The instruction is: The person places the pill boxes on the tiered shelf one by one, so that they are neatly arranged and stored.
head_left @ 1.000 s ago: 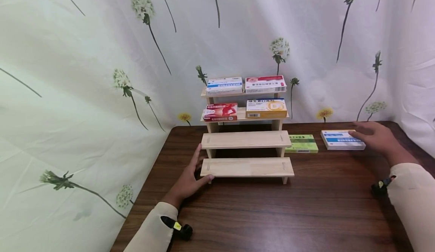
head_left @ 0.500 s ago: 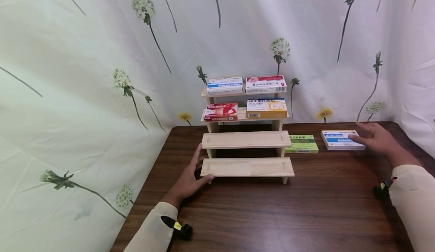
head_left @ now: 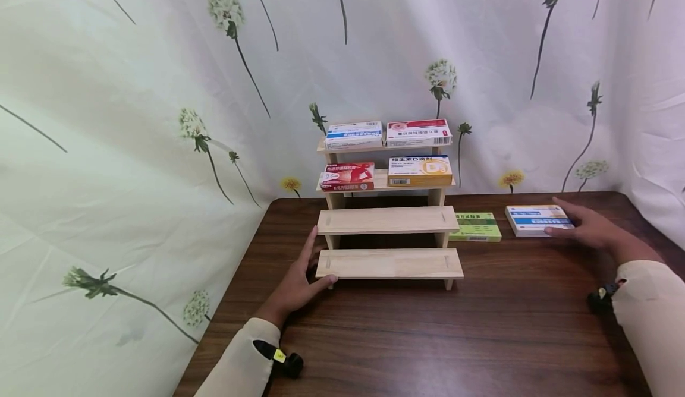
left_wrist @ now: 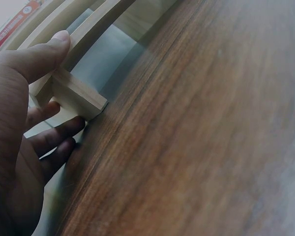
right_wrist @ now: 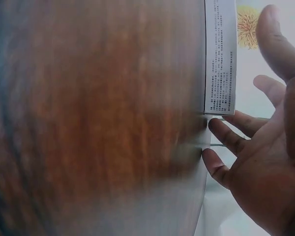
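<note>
Right hand (head_left: 593, 229) at blue-striped white box (head_left: 530, 221)

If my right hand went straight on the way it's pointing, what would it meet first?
Probably the white and blue box lying right at your right hand; whether they touch is hard to tell.

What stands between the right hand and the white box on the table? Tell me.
Nothing visible: the right hand is at the right end of the white box; the green box lies to its left.
</note>
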`<state>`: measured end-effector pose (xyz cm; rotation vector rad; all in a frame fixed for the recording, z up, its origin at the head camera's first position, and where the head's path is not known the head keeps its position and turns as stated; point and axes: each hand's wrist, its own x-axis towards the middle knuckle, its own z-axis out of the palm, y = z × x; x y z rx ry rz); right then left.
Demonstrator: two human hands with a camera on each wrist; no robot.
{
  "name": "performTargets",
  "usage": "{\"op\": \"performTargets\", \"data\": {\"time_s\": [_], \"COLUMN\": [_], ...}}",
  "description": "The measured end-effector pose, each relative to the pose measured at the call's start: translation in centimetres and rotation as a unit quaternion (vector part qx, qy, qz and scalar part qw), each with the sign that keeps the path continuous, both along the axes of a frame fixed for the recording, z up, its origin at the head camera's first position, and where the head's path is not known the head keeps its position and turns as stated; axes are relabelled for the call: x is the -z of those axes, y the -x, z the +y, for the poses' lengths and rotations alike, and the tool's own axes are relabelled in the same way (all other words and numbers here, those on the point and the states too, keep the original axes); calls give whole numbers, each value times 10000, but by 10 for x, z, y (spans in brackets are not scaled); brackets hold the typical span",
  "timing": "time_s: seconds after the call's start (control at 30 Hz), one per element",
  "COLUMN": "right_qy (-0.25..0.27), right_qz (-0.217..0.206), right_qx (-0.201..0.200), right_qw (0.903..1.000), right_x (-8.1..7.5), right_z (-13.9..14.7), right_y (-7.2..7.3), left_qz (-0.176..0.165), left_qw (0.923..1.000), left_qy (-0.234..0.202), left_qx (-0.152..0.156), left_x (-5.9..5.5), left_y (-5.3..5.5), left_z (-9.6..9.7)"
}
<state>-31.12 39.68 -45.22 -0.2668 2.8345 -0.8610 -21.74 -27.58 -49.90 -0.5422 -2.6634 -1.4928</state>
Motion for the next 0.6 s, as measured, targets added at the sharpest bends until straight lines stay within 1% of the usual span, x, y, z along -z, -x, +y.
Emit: {"op": "performTargets", "data": {"time_s": [0.13, 0.23, 0.43, 0.6], "right_qy": [-241, -338, -338, -389], "right_qz": [-169, -157, -118, -52], "right_qx": [65, 66, 48, 13], "right_qw": [9995, 9993, 9993, 9992], "right_x": [0, 1, 4, 6], "right_z": [-1, -2, -1, 2], "right_y": [-1, -1, 0, 2], "left_qz": [29, 26, -4, 34], "left_qw": [10000, 10000, 10000, 10000], "left_qy": [-14, -6, -2, -9], "left_qx": [9, 11, 23, 36], "left_x": [0, 1, 1, 1], "left_y": [0, 0, 0, 1], "left_z": [0, 0, 0, 0]}}
